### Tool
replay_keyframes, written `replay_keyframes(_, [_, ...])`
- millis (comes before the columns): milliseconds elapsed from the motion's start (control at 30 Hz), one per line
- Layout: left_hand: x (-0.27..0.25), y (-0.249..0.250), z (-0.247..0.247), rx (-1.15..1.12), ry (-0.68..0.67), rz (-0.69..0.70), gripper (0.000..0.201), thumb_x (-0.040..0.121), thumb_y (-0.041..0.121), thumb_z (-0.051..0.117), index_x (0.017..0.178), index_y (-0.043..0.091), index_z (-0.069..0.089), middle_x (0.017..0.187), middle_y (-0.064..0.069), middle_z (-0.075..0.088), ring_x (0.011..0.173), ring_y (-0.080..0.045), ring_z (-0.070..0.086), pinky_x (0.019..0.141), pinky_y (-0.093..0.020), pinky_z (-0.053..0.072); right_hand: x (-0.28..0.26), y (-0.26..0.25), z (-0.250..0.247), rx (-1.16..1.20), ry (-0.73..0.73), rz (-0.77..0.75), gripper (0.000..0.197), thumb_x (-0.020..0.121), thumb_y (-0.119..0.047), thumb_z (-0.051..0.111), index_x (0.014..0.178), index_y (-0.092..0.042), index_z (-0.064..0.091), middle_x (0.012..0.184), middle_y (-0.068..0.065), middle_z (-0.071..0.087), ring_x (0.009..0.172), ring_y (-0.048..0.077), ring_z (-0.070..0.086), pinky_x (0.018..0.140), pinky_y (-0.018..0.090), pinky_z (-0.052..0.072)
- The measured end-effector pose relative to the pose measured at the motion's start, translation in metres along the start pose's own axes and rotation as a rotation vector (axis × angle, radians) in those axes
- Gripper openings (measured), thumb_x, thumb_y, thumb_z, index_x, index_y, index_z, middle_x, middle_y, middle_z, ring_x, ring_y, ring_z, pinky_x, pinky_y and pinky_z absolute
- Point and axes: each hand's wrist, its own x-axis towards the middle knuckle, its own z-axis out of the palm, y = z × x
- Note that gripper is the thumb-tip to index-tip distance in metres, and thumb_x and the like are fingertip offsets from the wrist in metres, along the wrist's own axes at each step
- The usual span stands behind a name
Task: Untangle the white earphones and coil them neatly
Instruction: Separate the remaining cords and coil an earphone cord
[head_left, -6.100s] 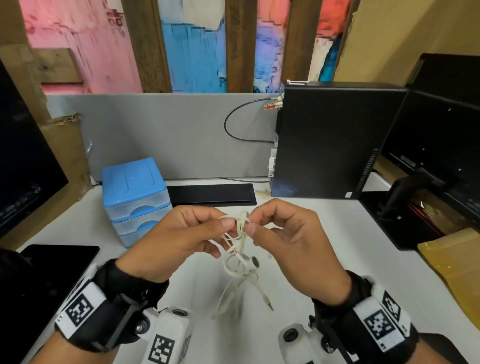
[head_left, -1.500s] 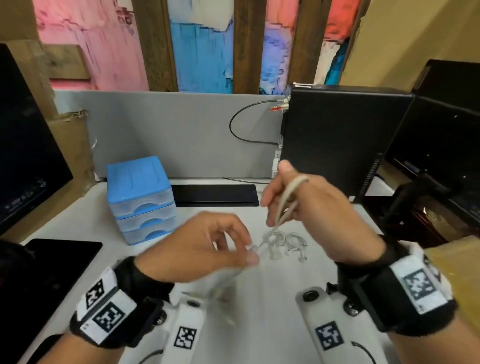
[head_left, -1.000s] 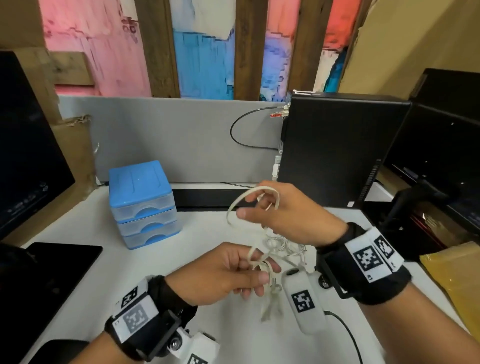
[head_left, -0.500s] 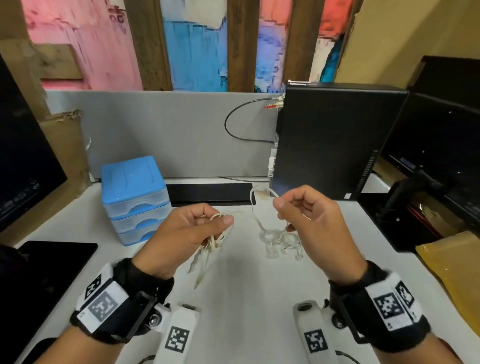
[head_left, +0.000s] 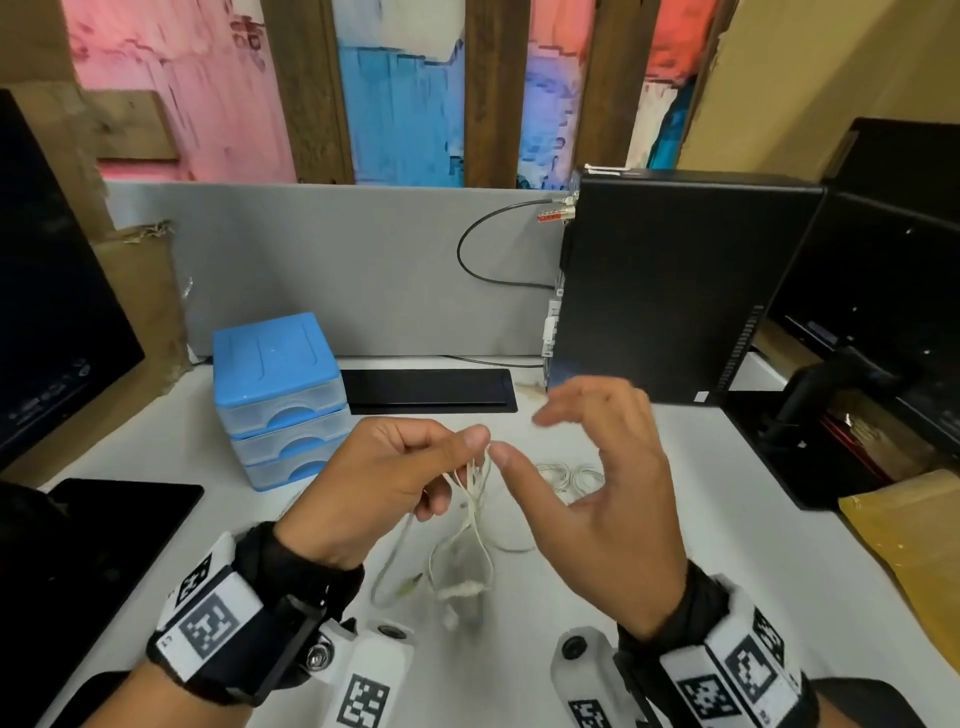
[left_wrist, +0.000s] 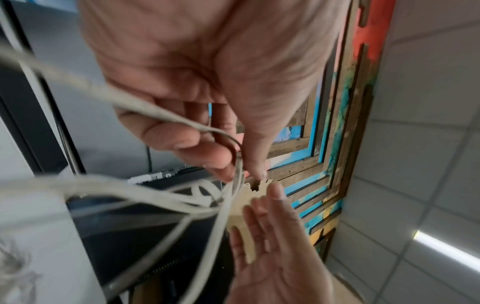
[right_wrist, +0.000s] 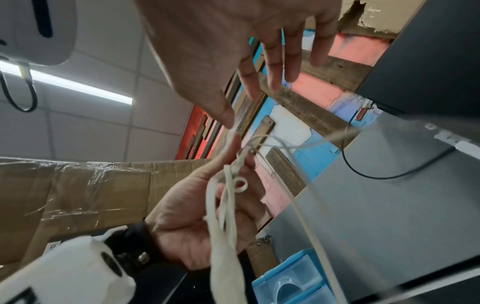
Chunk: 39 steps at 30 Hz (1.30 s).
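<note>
The white earphones' cable (head_left: 475, 512) hangs in loose loops from my left hand (head_left: 475, 441), which pinches it between thumb and forefinger above the white desk (head_left: 649, 519). Its lower loops and plug reach the desk, blurred. The earbud end (head_left: 569, 475) lies on the desk behind my right hand. My right hand (head_left: 519, 436) is open with fingers spread, its thumb tip right beside the left thumb, holding nothing. The left wrist view shows the pinch on the cable (left_wrist: 237, 164) and the open right hand (left_wrist: 272, 236). In the right wrist view the left hand holds the cable loops (right_wrist: 228, 195).
A blue drawer unit (head_left: 280, 395) stands at the back left, with a flat black device (head_left: 428, 389) beside it. A black computer tower (head_left: 670, 291) is at the back right. A dark tablet (head_left: 119, 514) lies on the left, and a brown envelope (head_left: 909, 525) on the right.
My right hand has let go of the cable, opened its fingers and moved in next to the left hand. The left hand keeps its pinch, and the loops now hang lower.
</note>
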Motion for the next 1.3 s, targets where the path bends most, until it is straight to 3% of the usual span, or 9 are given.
replay_keyframes(100, [-0.004,0.003,0.002,-0.023,0.020,0.009,0.035,0.077,0.038,0.069,0.070,0.004,0.072,0.053,-0.001,0.058,0.043,-0.013,0.047,0.044,-0.020,0.037,-0.004,-0.003,0.001,0.044,-0.086,0.046,0.042,0.077,-0.058,0.072,0.067,-0.019,0.060,0.082,-0.009,0.056,0.091,0.017,0.055,0.076,0.038,0.045])
replay_keyframes(200, [-0.006,0.006,0.005,-0.062,0.042,-0.022,0.040,0.079,0.043,0.067,0.069,0.004,0.073,0.059,-0.010,0.061,0.044,-0.015,0.048,0.046,-0.023,0.038,-0.007,-0.003,0.007,0.034,-0.265,0.139,0.043,0.072,-0.068,0.069,0.070,-0.025,0.067,0.089,-0.014,0.057,0.099,0.012,0.054,0.082,0.035,0.046])
replay_keyframes(400, [0.005,0.000,-0.006,-0.010,0.113,-0.066,0.035,0.082,0.048,0.063,0.069,0.018,0.076,0.070,-0.005,0.069,0.049,-0.016,0.056,0.048,-0.023,0.039,0.005,0.008,0.003,0.358,-0.368,0.301,0.025,0.084,-0.037,0.075,0.070,-0.017,0.069,0.087,-0.010,0.063,0.095,0.015,0.060,0.086,0.023,0.043])
replay_keyframes(500, [0.017,-0.013,-0.026,0.285,0.199,-0.045,0.018,0.088,0.041,0.068,0.102,0.030,0.071,0.100,0.006,0.073,0.082,-0.010,0.068,0.069,-0.022,0.048,0.012,0.013,-0.006,0.344,-0.414,0.326,0.021,0.091,-0.031,0.067,0.075,-0.018,0.071,0.095,-0.012,0.064,0.105,0.012,0.059,0.092,0.023,0.040])
replay_keyframes(567, [0.019,-0.017,-0.032,0.418,0.257,0.022,0.030,0.085,0.036,0.074,0.113,0.035,0.062,0.110,0.012,0.067,0.100,-0.006,0.065,0.085,-0.026,0.052,0.015,0.015,-0.008,0.325,-0.453,0.342,0.027,0.092,-0.039,0.058,0.077,-0.023,0.074,0.103,-0.015,0.064,0.116,0.008,0.055,0.097,0.022,0.037])
replay_keyframes(700, [0.007,0.000,-0.010,0.194,0.005,0.192,0.011,0.082,0.030,0.076,0.090,0.024,0.074,0.090,0.000,0.076,0.083,-0.017,0.070,0.078,-0.028,0.054,0.013,0.020,-0.004,0.426,-0.534,0.354,0.032,0.099,-0.041,0.054,0.084,-0.023,0.077,0.107,-0.012,0.066,0.117,0.012,0.057,0.099,0.028,0.040])
replay_keyframes(833, [-0.004,0.006,0.003,0.188,-0.092,0.220,0.030,0.070,0.045,0.081,0.085,0.019,0.076,0.084,-0.008,0.076,0.078,-0.039,0.067,0.081,-0.054,0.055,0.009,0.021,-0.001,0.499,-0.598,0.343,0.043,0.094,-0.045,0.050,0.094,-0.012,0.076,0.110,0.001,0.065,0.116,0.024,0.056,0.108,0.050,0.039])
replay_keyframes(1067, [0.000,0.006,0.000,0.086,-0.065,0.227,0.015,0.087,0.023,0.066,0.084,0.009,0.061,0.074,-0.003,0.072,0.074,-0.012,0.066,0.072,-0.027,0.052,0.013,0.014,-0.002,0.418,-0.407,0.394,0.020,0.093,-0.027,0.066,0.081,-0.018,0.078,0.094,-0.005,0.065,0.090,0.009,0.062,0.080,0.024,0.047])
replay_keyframes(1300, [0.005,0.000,0.004,-0.176,-0.061,0.104,0.013,0.074,0.024,0.077,0.074,0.019,0.066,0.062,-0.002,0.055,0.054,-0.014,0.054,0.071,-0.040,0.042,0.018,0.010,-0.007,0.691,-0.274,0.616,0.021,0.086,-0.023,0.069,0.074,-0.009,0.062,0.078,0.019,0.072,0.079,0.026,0.069,0.071,0.024,0.050])
